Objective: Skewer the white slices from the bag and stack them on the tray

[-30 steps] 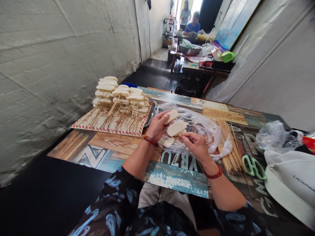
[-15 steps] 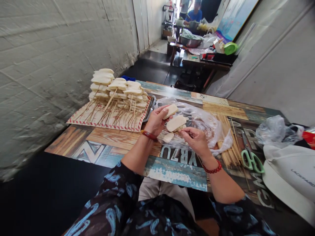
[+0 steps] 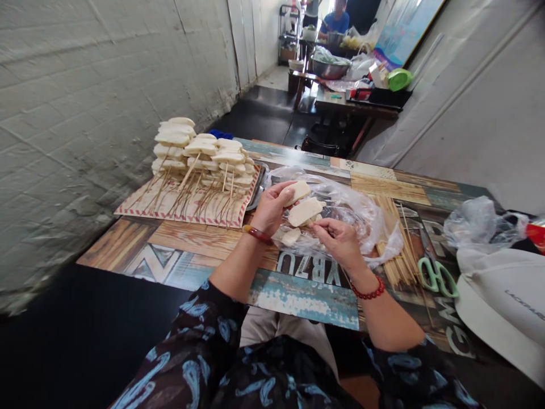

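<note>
Between the thumb and fingers of my left hand (image 3: 275, 205) is a pale, flat oblong slice (image 3: 299, 192), perhaps rice cake. My right hand (image 3: 338, 238) is closed in a pinch on a thin bamboo skewer, mostly hidden by the fingers. Just beyond its fingertips a second pale slice (image 3: 305, 212) lies slanted; whether the skewer enters it is unclear. Below both hands, a clear plastic bag (image 3: 366, 218) is spread out with smaller pale pieces (image 3: 291, 236) on it. To the left, skewered slices (image 3: 200, 146) are piled in rows on striped paper (image 3: 179, 210), sticks towards me.
Loose bamboo skewers (image 3: 389, 250) lie right of the bag, beside green-handled scissors (image 3: 438, 277). A white cap (image 3: 498, 301) and a crumpled plastic bag (image 3: 472, 221) occupy the right side. A metal tray (image 3: 260, 184) edges the paper. People and another table (image 3: 340, 102) are farther back.
Both hands stay almost in place, still holding the slice and the skewer. The view has shifted very slightly.
</note>
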### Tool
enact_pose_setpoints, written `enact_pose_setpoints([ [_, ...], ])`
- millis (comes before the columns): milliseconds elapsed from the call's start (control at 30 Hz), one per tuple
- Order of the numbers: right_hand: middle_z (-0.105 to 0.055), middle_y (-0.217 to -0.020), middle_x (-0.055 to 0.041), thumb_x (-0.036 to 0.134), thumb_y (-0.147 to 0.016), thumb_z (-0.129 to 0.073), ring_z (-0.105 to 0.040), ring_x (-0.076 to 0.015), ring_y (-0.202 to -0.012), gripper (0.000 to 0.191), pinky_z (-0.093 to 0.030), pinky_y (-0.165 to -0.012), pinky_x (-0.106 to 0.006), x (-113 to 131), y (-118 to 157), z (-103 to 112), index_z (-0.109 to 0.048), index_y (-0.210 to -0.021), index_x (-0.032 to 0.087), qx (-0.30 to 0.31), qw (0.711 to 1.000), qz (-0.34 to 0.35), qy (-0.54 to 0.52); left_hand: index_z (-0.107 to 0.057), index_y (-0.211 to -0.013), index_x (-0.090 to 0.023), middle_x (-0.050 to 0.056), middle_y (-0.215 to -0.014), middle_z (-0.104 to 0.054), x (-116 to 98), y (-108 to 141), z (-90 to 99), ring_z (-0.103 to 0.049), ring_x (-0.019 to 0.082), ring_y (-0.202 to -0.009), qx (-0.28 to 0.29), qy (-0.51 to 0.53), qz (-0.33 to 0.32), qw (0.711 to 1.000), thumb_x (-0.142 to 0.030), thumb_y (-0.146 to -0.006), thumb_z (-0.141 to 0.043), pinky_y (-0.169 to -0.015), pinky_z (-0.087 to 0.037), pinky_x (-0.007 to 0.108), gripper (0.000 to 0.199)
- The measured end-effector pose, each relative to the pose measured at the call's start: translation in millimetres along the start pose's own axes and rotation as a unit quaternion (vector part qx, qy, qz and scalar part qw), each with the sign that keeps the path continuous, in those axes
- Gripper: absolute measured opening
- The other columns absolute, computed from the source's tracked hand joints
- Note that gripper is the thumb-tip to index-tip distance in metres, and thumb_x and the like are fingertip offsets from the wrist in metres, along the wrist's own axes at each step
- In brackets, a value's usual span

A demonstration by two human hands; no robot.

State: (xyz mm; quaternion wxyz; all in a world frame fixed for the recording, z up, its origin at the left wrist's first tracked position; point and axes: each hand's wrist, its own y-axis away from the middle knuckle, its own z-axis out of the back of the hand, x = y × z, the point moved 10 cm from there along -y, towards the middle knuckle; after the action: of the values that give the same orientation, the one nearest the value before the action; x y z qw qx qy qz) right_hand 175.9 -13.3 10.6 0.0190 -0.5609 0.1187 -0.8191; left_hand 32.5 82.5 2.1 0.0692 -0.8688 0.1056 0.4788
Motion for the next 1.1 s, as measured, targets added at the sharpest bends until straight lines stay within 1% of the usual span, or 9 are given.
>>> enact_pose_setpoints([
  [200, -0.063, -0.059, -0.0016, 0.037, -0.082, -0.062, -0.047, -0.0096, -0.049, 0.027, -0.035, -0.047, -0.022, 1, 0, 2, -0.075, -0.078, 0.014, -0.004, 1.000, 0.002, 0.001, -0.075, -0.095, -0.015, 0.007, -0.091, -0.075, 1, -2, 1.7, -0.065, 0.013, -0.072, -0.007, -0.011, -0.005, 1.000, -0.035, -0.060, -0.088, -0.066, -0.050, 0.023, 0.042],
  [367, -0.058, -0.055, 0.0004, 0.038, -0.081, -0.061, -0.043, -0.0088, -0.047, 0.028, -0.033, -0.045, -0.021, -1, 0, 2, -0.074, -0.075, 0.014, -0.005, 1.000, -0.011, -0.009, -0.075, -0.098, -0.015, 0.007, -0.092, -0.075, 3, -1, -2.6, -0.069, 0.019, -0.084, 0.013, -0.022, -0.006, 1.000, -0.038, -0.061, -0.088, -0.076, -0.053, 0.028, 0.046],
  [433, -0.054, -0.053, 0.0014, 0.038, -0.081, -0.061, -0.041, -0.0084, -0.046, 0.028, -0.031, -0.043, -0.021, -2, 0, 2, -0.074, -0.075, 0.014, -0.003, 1.000, -0.015, -0.010, -0.075, -0.098, -0.015, 0.008, -0.093, -0.075, 4, -1, -3.9, -0.069, 0.020, -0.086, 0.017, -0.024, -0.005, 1.000, -0.038, -0.061, -0.087, -0.078, -0.053, 0.029, 0.045],
  [700, -0.052, -0.051, 0.0022, 0.038, -0.083, -0.061, -0.041, -0.0090, -0.044, 0.028, -0.031, -0.043, -0.022, -3, -1, 3, -0.072, -0.074, 0.015, -0.013, 1.000, -0.002, 0.004, -0.076, -0.096, -0.015, 0.008, -0.095, -0.076, 6, 3, -9.4, -0.067, 0.018, -0.083, 0.027, -0.023, 0.003, 0.999, -0.036, -0.063, -0.087, -0.075, -0.051, 0.027, 0.040],
  [800, -0.058, -0.054, 0.0001, 0.037, -0.083, -0.061, -0.046, -0.0103, -0.047, 0.027, -0.034, -0.045, -0.022, 2, -2, 5, -0.072, -0.073, 0.015, -0.024, 0.999, 0.021, 0.024, -0.076, -0.097, -0.015, 0.008, -0.098, -0.076, 7, 3, -9.7, -0.067, 0.019, -0.085, 0.028, -0.024, 0.003, 0.999, -0.035, -0.063, -0.086, -0.075, -0.051, 0.026, 0.041],
  [933, -0.066, -0.061, -0.0030, 0.037, -0.086, -0.060, -0.052, -0.0119, -0.050, 0.028, -0.039, -0.048, -0.023, 6, -1, 5, -0.074, -0.077, 0.015, -0.025, 0.997, 0.046, 0.048, -0.071, -0.110, -0.016, 0.007, -0.099, -0.075, 9, 3, -4.7, -0.067, 0.017, -0.083, 0.002, 0.015, 0.024, 1.000, -0.035, -0.062, -0.088, -0.074, -0.051, 0.026, 0.053],
  [1000, -0.068, -0.063, -0.0040, 0.036, -0.088, -0.059, -0.054, -0.0127, -0.051, 0.028, -0.041, -0.049, -0.024, 6, 0, 4, -0.075, -0.079, 0.015, -0.021, 0.996, 0.058, 0.063, -0.071, -0.107, -0.014, 0.007, -0.095, -0.075, 10, 3, -3.1, -0.066, 0.016, -0.080, -0.008, 0.033, 0.036, 0.999, -0.038, -0.062, -0.088, -0.072, -0.051, 0.025, 0.053],
  [1100, -0.070, -0.067, -0.0050, 0.034, -0.089, -0.059, -0.058, -0.0138, -0.054, 0.026, -0.044, -0.052, -0.025, 10, 1, 3, -0.075, -0.079, 0.016, -0.022, 0.991, 0.090, 0.095, -0.072, -0.096, -0.012, 0.007, -0.088, -0.074, 13, 5, -8.4, -0.066, 0.016, -0.075, 0.018, 0.037, 0.057, 0.998, -0.041, -0.059, -0.089, -0.070, -0.052, 0.026, 0.050],
])
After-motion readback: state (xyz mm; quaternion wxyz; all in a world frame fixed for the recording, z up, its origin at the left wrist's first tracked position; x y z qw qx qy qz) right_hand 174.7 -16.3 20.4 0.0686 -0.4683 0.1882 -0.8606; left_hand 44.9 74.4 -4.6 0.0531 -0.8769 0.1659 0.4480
